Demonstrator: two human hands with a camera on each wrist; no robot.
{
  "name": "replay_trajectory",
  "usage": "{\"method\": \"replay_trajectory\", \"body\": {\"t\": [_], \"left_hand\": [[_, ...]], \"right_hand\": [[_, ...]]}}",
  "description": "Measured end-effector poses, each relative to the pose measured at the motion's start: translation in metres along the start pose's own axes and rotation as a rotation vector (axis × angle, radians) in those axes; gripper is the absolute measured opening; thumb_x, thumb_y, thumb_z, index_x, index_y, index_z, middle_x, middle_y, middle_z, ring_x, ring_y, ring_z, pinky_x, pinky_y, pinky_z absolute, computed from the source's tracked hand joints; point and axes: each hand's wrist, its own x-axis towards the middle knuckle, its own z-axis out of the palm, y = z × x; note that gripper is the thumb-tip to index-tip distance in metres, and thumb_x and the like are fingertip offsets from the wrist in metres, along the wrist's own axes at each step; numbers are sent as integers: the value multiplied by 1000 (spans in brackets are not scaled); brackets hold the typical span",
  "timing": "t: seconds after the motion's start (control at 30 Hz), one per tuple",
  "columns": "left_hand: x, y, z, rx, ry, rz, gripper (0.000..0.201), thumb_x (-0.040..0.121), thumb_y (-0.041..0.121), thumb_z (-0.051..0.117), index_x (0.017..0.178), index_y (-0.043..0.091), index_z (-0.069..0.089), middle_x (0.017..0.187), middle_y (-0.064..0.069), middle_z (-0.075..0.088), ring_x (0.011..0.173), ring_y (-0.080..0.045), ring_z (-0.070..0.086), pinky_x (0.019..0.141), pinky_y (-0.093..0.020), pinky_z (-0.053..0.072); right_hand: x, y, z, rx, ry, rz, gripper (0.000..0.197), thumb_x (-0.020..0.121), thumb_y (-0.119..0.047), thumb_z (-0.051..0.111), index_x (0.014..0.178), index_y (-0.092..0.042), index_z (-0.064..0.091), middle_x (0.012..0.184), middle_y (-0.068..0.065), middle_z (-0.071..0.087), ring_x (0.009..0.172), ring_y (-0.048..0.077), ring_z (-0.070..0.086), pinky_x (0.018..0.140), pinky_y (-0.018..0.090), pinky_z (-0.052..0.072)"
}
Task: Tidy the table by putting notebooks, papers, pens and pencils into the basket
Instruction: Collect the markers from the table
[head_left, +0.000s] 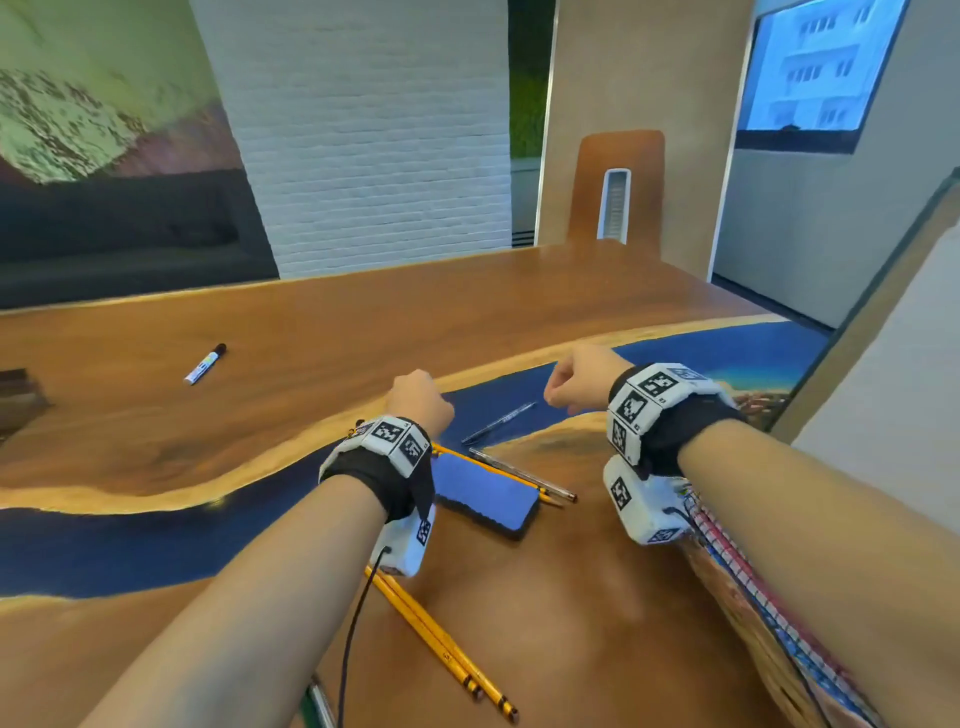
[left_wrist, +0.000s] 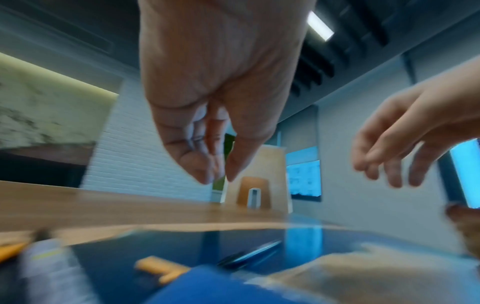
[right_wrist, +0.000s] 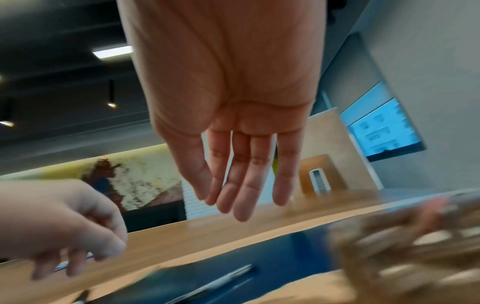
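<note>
I hold both hands raised above the table (head_left: 156, 426), probably poised before a first pick. My left hand (head_left: 421, 400) is empty, fingers loosely curled, fingertips (left_wrist: 205, 174) gathered. My right hand (head_left: 582, 379), at 2 o'clock from it, is also empty, fingers (right_wrist: 244, 185) hanging nearly straight. Between and below them lie a dark pen (head_left: 498, 423) and a clear pen (head_left: 524, 475); yellow pencils (head_left: 441, 644) lie at 6 o'clock, a marker (head_left: 205, 364) at 10 o'clock. A woven basket (right_wrist: 405, 253) appears to sit at 4 o'clock, with spiral notebooks (head_left: 727, 545) showing there.
</note>
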Motion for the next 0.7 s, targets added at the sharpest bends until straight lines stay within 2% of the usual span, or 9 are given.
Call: {"method": "replay_trajectory", "body": {"t": [0.07, 0.13, 0.17, 0.27, 0.33, 0.37, 0.47, 0.6, 0.7], "left_hand": [[0, -23, 2, 112, -53, -63, 28, 90, 10, 50, 63, 12, 42, 61, -5, 46, 56, -21, 48, 43, -23, 34], [0, -38, 6, 202, -115, -77, 13, 93, 15, 51, 91, 5, 59, 89, -11, 65, 84, -28, 62, 62, -28, 47], [2, -45, 11, 235, -139, -93, 24, 94, 18, 50, 108, 2, 60, 105, -12, 66, 96, -28, 63, 68, -29, 49], [2, -55, 18, 267, -216, -146, 37, 94, 20, 48, 122, -3, 56, 119, -14, 63, 105, -22, 64, 56, -25, 46], [1, -54, 18, 220, -256, -167, 30, 93, 16, 47, 115, 0, 60, 115, -14, 64, 102, -22, 64, 65, -31, 51], [1, -54, 16, 156, -250, -186, 21, 92, 15, 48, 99, 2, 64, 100, -14, 66, 90, -24, 65, 65, -32, 51], [-1, -48, 6, -21, -161, -239, 36, 93, 18, 50, 59, 7, 45, 58, -7, 53, 63, -24, 55, 48, -25, 37], [0, -20, -12, -339, -103, -211, 23, 82, 7, 51, 59, 4, 49, 61, -15, 64, 58, -27, 62, 61, -33, 53], [-5, 10, -21, -634, -120, -117, 22, 80, 5, 48, 59, 5, 52, 53, -11, 54, 42, -21, 49, 49, -24, 43]], "right_hand": [[2, -14, 17, -22, -94, -41, 16, 88, -12, 57, 93, -5, 70, 75, 8, 64, 76, 19, 62, 54, 22, 45], [4, -21, 31, -24, -165, -57, 6, 86, -15, 62, 86, -14, 68, 77, 1, 65, 77, 18, 62, 57, 22, 47], [6, -22, 38, -15, -193, -56, 4, 86, -16, 63, 84, -16, 67, 76, -2, 64, 78, 17, 62, 57, 22, 47], [9, -22, 56, 41, -247, -61, 7, 85, -15, 65, 91, -15, 69, 84, 0, 65, 82, 15, 62, 53, 20, 44], [10, -22, 65, 77, -254, -84, 19, 84, -15, 67, 103, -10, 68, 97, 5, 67, 83, 15, 61, 64, 22, 50], [9, -22, 67, 85, -237, -106, 26, 84, -15, 68, 109, -9, 66, 105, 6, 67, 86, 15, 60, 73, 24, 50], [12, -25, 66, 80, -156, -165, 46, 82, -18, 71, 125, -15, 56, 123, 3, 59, 106, 17, 57, 88, 25, 43], [9, -27, 49, 123, -33, -227, 62, 83, -14, 69, 140, -18, 43, 144, 1, 43, 132, 19, 41, 104, 28, 35], [8, -20, 31, 103, 57, -265, 58, 83, -14, 69, 136, -17, 47, 143, 1, 44, 132, 18, 40, 105, 29, 33]]}}
